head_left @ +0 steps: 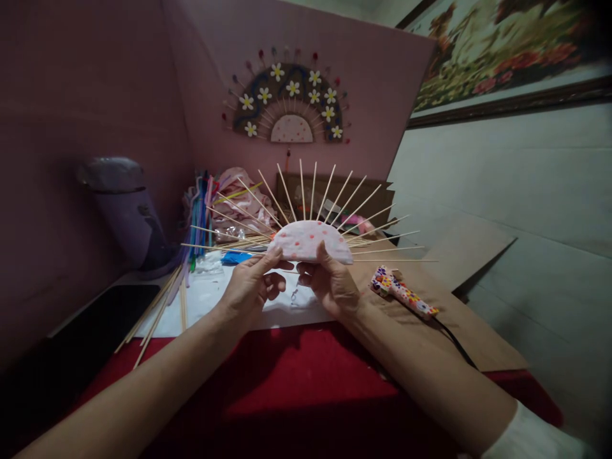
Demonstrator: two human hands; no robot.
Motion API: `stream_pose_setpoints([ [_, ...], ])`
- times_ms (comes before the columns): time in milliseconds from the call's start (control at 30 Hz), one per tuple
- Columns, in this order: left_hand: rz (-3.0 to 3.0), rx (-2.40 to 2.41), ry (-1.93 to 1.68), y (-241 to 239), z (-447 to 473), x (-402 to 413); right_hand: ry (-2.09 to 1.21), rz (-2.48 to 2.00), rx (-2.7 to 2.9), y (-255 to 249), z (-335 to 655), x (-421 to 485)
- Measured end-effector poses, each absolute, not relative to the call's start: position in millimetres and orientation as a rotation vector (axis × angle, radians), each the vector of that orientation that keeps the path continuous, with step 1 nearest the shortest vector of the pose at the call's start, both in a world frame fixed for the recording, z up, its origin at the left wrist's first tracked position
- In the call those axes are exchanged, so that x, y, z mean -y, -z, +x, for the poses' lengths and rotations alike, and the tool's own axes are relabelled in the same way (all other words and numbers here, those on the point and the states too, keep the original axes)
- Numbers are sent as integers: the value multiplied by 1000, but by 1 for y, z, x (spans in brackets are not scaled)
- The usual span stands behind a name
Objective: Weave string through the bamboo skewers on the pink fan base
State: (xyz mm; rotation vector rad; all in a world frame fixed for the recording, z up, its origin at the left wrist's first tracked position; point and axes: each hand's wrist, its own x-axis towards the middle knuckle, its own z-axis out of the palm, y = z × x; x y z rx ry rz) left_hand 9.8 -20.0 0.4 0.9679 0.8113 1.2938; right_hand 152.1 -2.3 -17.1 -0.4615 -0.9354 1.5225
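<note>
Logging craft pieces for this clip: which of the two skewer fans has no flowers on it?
The bare fan, pinched between left hand and right hand: its skewers stick out plain. The wall fan carries white flowers.

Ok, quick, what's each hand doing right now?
Left hand: shut on the left end of the pink, red-dotted fabric half-disc with wooden skewers fanning out.
Right hand: shut on the same half-disc, thumb on its front.

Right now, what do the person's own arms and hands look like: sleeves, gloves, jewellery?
The left hand and right hand are bare, no gloves, rings or watch visible. The left forearm is uncovered; a white fabric sleeve covers the right arm near the elbow.
</note>
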Motion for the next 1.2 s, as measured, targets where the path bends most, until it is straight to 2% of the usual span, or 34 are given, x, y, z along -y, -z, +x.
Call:
stream_pose_setpoints([
  [667,988,-746,-1369,-2,10,20,-1546,-430,869,16,156,-3],
  [1200,966,-814,-1394,-1,8,17,-1481,-608,799,16,159,-7],
])
